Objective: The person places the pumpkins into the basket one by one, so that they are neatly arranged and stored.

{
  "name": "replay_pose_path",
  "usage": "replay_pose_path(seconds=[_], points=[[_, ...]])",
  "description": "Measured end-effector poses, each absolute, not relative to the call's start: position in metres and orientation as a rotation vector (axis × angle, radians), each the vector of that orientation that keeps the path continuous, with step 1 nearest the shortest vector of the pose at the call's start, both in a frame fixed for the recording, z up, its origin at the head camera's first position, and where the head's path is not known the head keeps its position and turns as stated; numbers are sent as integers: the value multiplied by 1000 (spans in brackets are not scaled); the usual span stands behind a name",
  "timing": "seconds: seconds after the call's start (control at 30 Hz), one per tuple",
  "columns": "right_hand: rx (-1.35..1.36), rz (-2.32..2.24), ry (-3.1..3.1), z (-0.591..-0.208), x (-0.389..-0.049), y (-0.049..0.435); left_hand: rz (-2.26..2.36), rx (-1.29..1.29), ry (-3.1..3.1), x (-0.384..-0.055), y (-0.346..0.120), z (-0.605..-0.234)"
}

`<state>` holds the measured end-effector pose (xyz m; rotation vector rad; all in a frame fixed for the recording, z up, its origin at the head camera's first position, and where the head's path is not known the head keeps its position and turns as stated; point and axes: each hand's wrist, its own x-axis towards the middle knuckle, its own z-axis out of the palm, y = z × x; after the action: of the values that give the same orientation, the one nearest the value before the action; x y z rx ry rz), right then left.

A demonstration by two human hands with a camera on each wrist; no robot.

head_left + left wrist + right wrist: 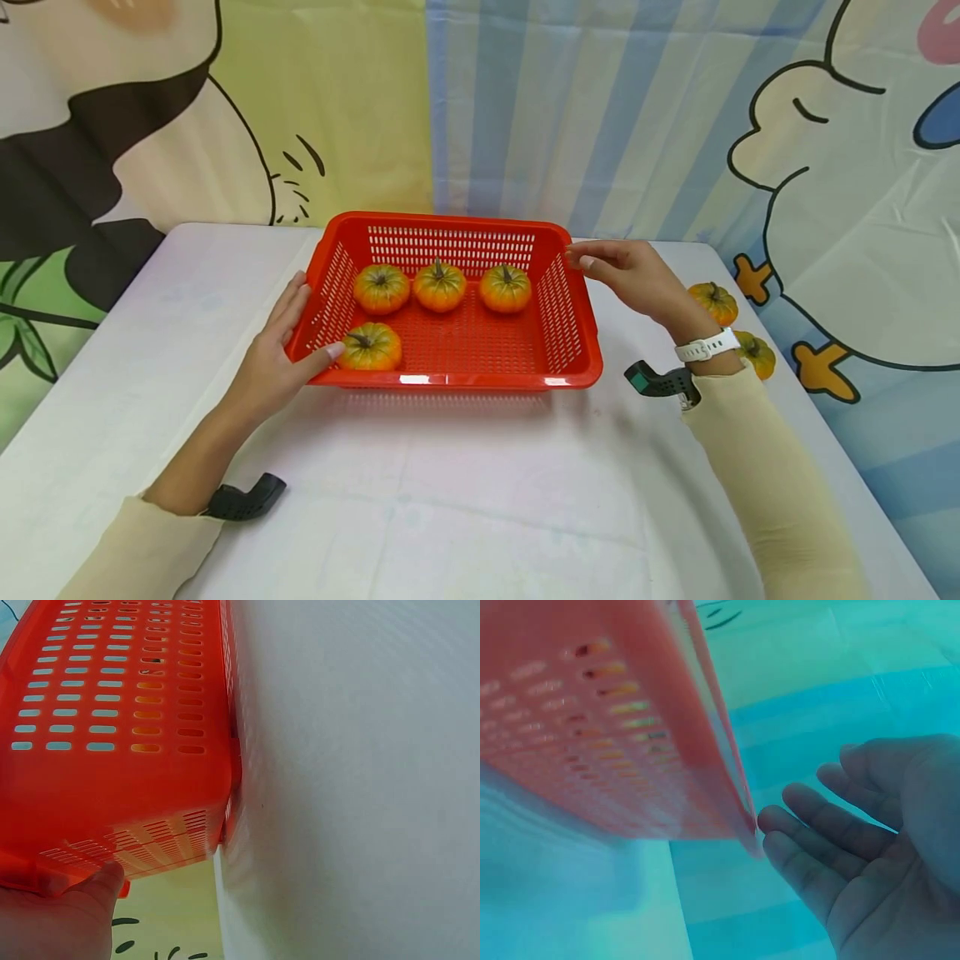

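A red plastic basket [450, 381] with slotted walls stands on the white table, holding several small orange-green pumpkins [438, 287]. My left hand [273, 354] grips its left front corner, thumb over the rim and fingers along the outer side. In the left wrist view the left hand [71, 919] shows at lower left against the red basket [112, 780]. My right hand [630, 271] is at the basket's right back rim, fingers loosely bent and holding nothing. In the right wrist view the fingertips of the right hand [870, 847] are right at the rim of the basket [705, 742].
Two more pumpkins, one farther back [714, 302] and one nearer [756, 354], lie at the table's right edge, partly behind the right wrist. The white table [450, 500] extends in front of the basket. A printed cartoon curtain [510, 108] hangs behind it.
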<state>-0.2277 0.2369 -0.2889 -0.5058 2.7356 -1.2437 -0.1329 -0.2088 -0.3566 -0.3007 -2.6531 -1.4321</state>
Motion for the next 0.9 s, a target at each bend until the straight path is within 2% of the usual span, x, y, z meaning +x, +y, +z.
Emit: replay_pose_path(seconds=[0.63,0.9], points=[[-326,-1453,2707,-318,-211,283,-1424,-288,-2663,-132,-209,-357],[-107,-1445,2713,-321,-192,309,-1421,-293,-2654,-133,-208,-357]])
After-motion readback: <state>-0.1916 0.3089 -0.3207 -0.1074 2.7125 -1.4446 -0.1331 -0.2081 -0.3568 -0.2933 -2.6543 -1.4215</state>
